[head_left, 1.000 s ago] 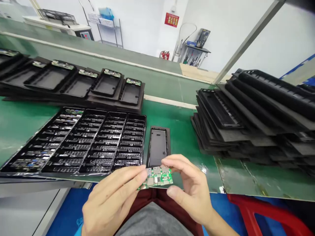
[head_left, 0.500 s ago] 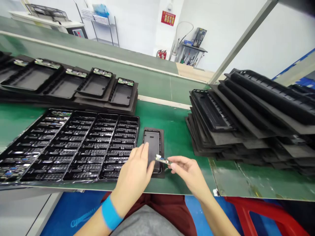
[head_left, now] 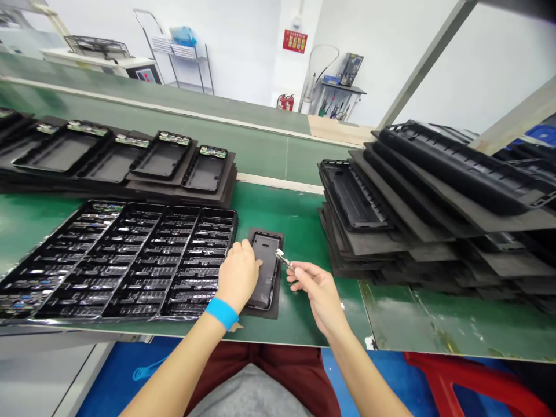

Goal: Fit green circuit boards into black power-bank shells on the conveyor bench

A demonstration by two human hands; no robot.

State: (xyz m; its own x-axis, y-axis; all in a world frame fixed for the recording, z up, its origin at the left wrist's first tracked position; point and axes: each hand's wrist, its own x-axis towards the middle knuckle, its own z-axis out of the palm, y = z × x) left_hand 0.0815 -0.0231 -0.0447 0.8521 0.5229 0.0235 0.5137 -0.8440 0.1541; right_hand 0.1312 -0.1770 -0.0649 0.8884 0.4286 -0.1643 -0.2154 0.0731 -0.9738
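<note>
A black plastic case (head_left: 266, 272) lies open side up on a dark foam sheet (head_left: 270, 313) in front of me. My left hand (head_left: 238, 273), with a blue band at its wrist, is at the case's left edge, its fingers curled; whether they grip the case is hidden. Pinched between the thumb and fingers of my right hand (head_left: 306, 279) is a small circuit board (head_left: 284, 259). The board is tilted over the case's right edge, its white connector end pointing up and left.
A black compartment tray (head_left: 163, 266) with circuit boards in its left column lies to the left. Behind it, cases with boards (head_left: 204, 168) rest on foam sheets. Stacked cases and foam sheets (head_left: 417, 220) stand at the right. A red stool (head_left: 438, 382) is below the table edge.
My left hand has moved from over the case to its left edge, and its fingers have curled. My right hand has tilted the board more steeply and raised it slightly.
</note>
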